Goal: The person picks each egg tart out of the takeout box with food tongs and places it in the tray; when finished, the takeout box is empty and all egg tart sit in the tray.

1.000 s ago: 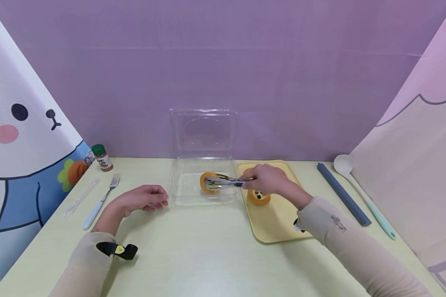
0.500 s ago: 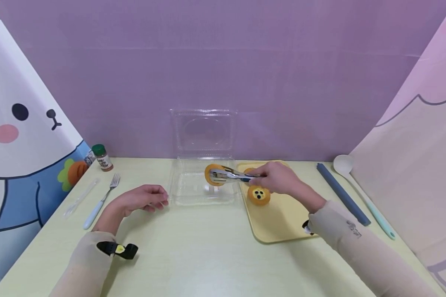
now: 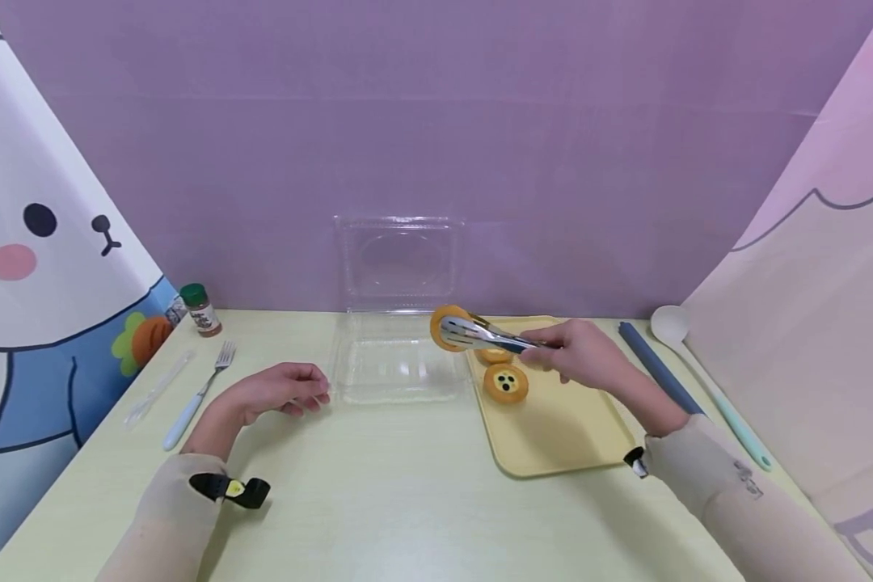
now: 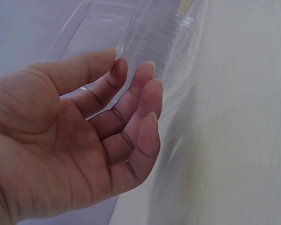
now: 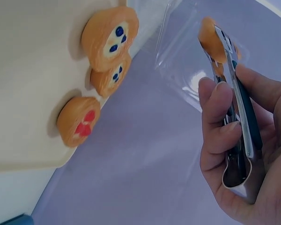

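My right hand (image 3: 585,354) grips metal tongs (image 3: 491,335), whose tips pinch a round golden tart (image 3: 442,326) tilted in the air. It hangs between the clear plastic container (image 3: 340,360) and the yellow tray (image 3: 560,440). A tart with dark blue berries (image 3: 506,383) lies on the tray; another tart (image 3: 496,355) behind it is partly covered by the tongs. The right wrist view also shows a tart with red topping (image 5: 79,123) on the tray. My left hand (image 3: 276,390), fingers loosely curled and holding nothing, is beside the container's left front corner.
The container's lid (image 3: 400,263) stands up against the purple backdrop. On the left are a green-capped jar (image 3: 200,309), a blue-handled fork (image 3: 198,398) and a clear plastic utensil (image 3: 158,388). A dark blue stick (image 3: 658,368) and a white spoon (image 3: 672,325) lie to the right.
The tart in the tongs has risen from the container and moved right toward the tray, along with my right hand. My left hand has stayed in place.
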Motion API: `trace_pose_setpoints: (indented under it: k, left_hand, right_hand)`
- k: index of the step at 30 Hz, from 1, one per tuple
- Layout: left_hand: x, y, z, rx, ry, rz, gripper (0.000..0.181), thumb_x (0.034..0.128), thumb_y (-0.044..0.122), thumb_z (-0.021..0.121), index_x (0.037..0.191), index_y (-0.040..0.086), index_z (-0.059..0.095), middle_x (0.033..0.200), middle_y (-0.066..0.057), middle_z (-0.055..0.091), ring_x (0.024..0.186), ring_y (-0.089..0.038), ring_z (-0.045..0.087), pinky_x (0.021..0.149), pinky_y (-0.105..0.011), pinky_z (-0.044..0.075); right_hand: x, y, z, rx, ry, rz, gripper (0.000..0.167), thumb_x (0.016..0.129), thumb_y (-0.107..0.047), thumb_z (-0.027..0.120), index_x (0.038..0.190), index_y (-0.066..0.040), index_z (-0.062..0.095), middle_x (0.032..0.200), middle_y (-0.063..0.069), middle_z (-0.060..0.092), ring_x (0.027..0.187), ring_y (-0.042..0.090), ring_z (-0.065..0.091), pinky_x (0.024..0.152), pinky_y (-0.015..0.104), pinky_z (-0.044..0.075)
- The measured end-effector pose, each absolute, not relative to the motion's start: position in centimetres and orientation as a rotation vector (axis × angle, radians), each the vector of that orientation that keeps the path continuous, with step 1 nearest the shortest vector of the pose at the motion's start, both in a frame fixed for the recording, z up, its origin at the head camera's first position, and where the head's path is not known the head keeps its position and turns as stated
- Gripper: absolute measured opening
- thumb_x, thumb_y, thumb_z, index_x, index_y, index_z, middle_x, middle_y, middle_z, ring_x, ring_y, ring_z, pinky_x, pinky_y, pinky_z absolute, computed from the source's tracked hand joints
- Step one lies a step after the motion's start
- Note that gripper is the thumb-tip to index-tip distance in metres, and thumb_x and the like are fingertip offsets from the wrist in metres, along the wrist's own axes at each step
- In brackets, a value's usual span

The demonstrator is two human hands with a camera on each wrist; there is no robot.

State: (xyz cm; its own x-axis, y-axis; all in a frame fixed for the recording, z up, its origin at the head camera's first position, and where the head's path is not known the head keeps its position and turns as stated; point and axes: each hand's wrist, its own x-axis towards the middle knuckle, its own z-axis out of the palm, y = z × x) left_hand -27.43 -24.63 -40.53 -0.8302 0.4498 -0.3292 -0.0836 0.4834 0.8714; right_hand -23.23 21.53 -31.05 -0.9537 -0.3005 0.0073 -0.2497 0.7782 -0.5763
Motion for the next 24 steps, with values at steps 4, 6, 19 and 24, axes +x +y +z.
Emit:
trace_pose_setpoints:
  k: [4,6,19,24]
  left_hand:
    - [-27.4,-24.6,-40.4,0.299,2.213,1.333,0.035,0.1022,0.027,0.057,0.119,-0.003,0.057,0.112,-0.011,0.068,0.101,-0.023,0.065,0.085,-0.037,0.053]
    - [-27.4,-24.6,-40.5,0.294,2.213,1.333,0.035,0.1022,0.027,0.057,0.119,-0.003,0.057,0.113,-0.012,0.068,0.101,-0.024,0.065,0.086,-0.037,0.053]
    - [-27.4,-24.6,-40.6,0.295,2.218,1.332,0.034,0.1028,0.026,0.056,0.12,-0.004,0.056,0.113,-0.012,0.068,0.099,-0.022,0.065,0.085,-0.036,0.053]
    - [-27.4,-24.6,-40.5,0.289,2.218,1.33,0.032,0.1025,0.026,0.056,0.118,-0.003,0.057,0.113,-0.013,0.068,0.098,-0.02,0.065,0.085,-0.036,0.053]
  right_hand:
    - [-22.6,22.8,-30.8,-0.429,2.895,-0.95,0.038,0.095,-0.025,0.069,0.131,-0.014,0.068,0.079,0.005,0.068,0.055,0.017,0.057,0.051,0.03,0.048]
    - [-22.3,23.4,-30.8,-0.429,2.91,-0.955,0.037,0.095,-0.027,0.069,0.13,-0.016,0.068,0.078,0.004,0.068,0.055,0.017,0.057,0.051,0.03,0.048]
    - [-20.7,27.0,-31.2,-0.406,2.985,-0.951,0.039,0.094,-0.03,0.07,0.128,-0.01,0.069,0.072,0.0,0.065,0.05,0.015,0.057,0.047,0.027,0.041]
    - [-20.1,28.2,-31.4,-0.325,2.985,-0.911,0.041,0.095,-0.032,0.069,0.13,-0.01,0.067,0.075,0.001,0.065,0.054,0.015,0.058,0.048,0.028,0.041]
